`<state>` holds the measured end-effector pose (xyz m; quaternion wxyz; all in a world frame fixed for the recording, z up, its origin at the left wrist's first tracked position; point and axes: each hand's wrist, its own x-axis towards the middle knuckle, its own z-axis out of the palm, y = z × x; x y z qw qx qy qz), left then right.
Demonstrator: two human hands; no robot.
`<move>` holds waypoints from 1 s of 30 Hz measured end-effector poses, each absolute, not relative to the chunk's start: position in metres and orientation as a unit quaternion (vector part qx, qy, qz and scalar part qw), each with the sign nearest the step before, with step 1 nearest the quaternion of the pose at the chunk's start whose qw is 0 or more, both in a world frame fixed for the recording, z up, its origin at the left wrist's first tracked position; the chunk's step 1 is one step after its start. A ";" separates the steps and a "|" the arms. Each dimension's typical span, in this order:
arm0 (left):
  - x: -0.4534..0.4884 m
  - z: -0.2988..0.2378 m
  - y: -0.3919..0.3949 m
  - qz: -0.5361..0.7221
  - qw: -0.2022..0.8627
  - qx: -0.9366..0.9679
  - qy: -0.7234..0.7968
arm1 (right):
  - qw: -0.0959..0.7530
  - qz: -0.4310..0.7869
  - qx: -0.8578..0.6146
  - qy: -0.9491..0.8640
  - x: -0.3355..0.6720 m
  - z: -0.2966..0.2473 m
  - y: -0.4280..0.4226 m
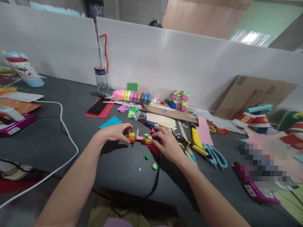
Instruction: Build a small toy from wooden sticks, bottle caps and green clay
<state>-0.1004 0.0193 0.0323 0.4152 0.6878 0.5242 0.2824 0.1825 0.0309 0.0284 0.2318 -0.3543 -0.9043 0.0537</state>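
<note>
Between my hands is a small craft model with a pink bar, a short upright stick, and round orange and yellow clay ends. My left hand curls its thumb and fingers against the orange-yellow end. My right hand grips the other end, which is yellow with a green clay dab on top; its fingertips partly hide it. On the dark table just in front lie a dark green clay ball and a light green clay piece. A blue glue gun lies behind the model, partly covered by my right hand.
Blue-handled scissors, a yellow cutter and pliers crowd the right. Colored clay packs, a finished-looking clay-and-stick model and a bottle stand behind. A white cable crosses the left.
</note>
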 end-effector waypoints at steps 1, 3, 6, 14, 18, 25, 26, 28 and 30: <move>-0.100 0.033 0.019 0.273 0.412 0.692 0.526 | 0.234 0.053 -0.354 -0.904 0.182 0.027 0.031; -0.099 0.033 0.019 0.252 0.403 0.703 0.529 | 0.238 0.052 -0.355 -0.902 0.182 0.025 0.031; -0.097 0.033 0.018 0.214 0.386 0.723 0.532 | 0.242 0.054 -0.357 -0.901 0.181 0.022 0.032; -0.094 0.035 0.020 0.118 0.345 0.769 0.525 | 0.235 0.067 -0.368 -0.897 0.181 0.020 0.034; -0.093 0.036 0.021 0.096 0.316 0.783 0.527 | 0.215 0.060 -0.379 -0.898 0.182 0.019 0.035; -0.088 0.036 0.019 0.088 0.275 0.800 0.526 | 0.184 0.045 -0.398 -0.898 0.182 0.019 0.033; -0.088 0.036 0.019 0.087 0.274 0.802 0.524 | 0.181 0.045 -0.399 -0.898 0.183 0.020 0.033; -0.087 0.037 0.019 0.086 0.273 0.805 0.519 | 0.174 0.046 -0.402 -0.898 0.184 0.021 0.031; -0.084 0.037 0.018 0.091 0.270 0.810 0.512 | 0.166 0.047 -0.405 -0.898 0.185 0.021 0.031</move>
